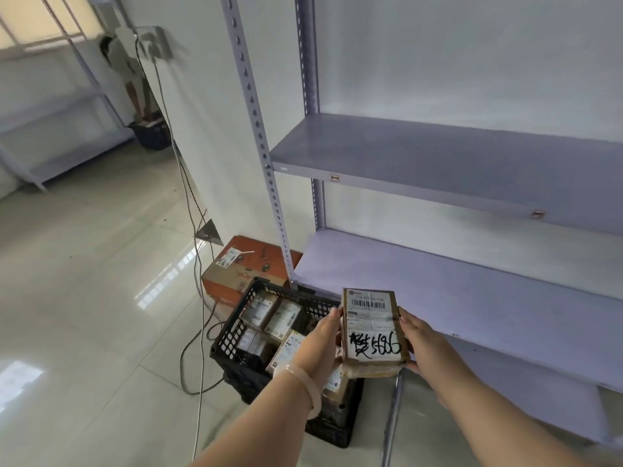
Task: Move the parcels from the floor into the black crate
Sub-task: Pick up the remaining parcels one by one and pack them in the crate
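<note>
I hold a small brown parcel [372,332] with a white barcode label and black handwriting, up in the air above the right side of the black crate [232,335]. My left hand [320,345] grips its left edge and my right hand [421,345] grips its right edge. The crate stands on the tiled floor and holds several small labelled parcels [269,315].
A grey metal shelf unit [455,156] with bare shelves stands to the right, its post right behind the crate. An orange cardboard box [242,264] sits behind the crate. Cables [199,332] trail over the floor on the left. A person stands far back at left.
</note>
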A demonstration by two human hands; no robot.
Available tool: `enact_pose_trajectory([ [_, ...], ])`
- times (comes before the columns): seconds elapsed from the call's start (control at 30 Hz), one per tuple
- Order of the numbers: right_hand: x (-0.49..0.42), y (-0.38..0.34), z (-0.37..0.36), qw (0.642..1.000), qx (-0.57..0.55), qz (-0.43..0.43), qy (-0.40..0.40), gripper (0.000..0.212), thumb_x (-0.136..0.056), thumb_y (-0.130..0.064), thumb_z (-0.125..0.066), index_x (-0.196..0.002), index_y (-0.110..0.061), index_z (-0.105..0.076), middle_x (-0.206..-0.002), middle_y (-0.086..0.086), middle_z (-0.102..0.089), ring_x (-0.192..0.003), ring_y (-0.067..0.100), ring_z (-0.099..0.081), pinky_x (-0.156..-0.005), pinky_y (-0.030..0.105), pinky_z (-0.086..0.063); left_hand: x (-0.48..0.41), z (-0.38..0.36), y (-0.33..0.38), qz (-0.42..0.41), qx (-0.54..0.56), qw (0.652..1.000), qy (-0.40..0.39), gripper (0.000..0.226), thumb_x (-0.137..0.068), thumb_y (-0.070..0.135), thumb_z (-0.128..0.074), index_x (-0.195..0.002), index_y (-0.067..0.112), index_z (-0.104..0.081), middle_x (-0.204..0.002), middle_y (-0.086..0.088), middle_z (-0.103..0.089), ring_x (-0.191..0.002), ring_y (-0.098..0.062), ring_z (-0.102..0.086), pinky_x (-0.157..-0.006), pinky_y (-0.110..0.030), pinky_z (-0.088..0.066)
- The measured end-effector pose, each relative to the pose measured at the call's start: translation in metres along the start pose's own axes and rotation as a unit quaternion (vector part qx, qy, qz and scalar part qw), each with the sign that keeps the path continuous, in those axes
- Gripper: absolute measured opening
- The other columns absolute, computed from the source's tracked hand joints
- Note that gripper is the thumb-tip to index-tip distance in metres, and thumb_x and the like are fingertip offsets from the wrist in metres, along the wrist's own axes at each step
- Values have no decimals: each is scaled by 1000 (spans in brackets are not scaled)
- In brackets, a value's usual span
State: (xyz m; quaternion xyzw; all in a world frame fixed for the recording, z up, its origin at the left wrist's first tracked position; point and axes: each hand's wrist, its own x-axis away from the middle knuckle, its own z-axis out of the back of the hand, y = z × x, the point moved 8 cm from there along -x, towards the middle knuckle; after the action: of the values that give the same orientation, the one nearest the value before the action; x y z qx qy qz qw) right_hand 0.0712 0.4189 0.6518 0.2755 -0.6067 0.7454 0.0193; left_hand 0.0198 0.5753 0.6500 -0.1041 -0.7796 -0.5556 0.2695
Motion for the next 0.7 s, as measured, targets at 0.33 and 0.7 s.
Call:
enact_pose_trajectory([
  [0.33, -98, 35, -29, 996, 44, -80, 10, 44, -95, -50, -38, -137, -37, -45, -134, 0, -57, -123, 22, -51, -108, 49, -36, -88, 49, -32, 91, 1, 996, 24, 36, -96, 49, -37, -117, 29, -59, -103, 3, -74, -93, -16, -71, -93, -47, -53],
  [0.7, -184, 109, -125, 965, -61, -223, 128, 41, -98, -48, -28, -131, -32, -48, -121, 3, -62, -113, 23, -56, -98, 48, -45, -223, 142, -35, 140, -131, 980, -62, 24, -97, 41, -41, -98, 25, -60, -95, 10, -64, -107, -12, -60, -77, -26, -53],
])
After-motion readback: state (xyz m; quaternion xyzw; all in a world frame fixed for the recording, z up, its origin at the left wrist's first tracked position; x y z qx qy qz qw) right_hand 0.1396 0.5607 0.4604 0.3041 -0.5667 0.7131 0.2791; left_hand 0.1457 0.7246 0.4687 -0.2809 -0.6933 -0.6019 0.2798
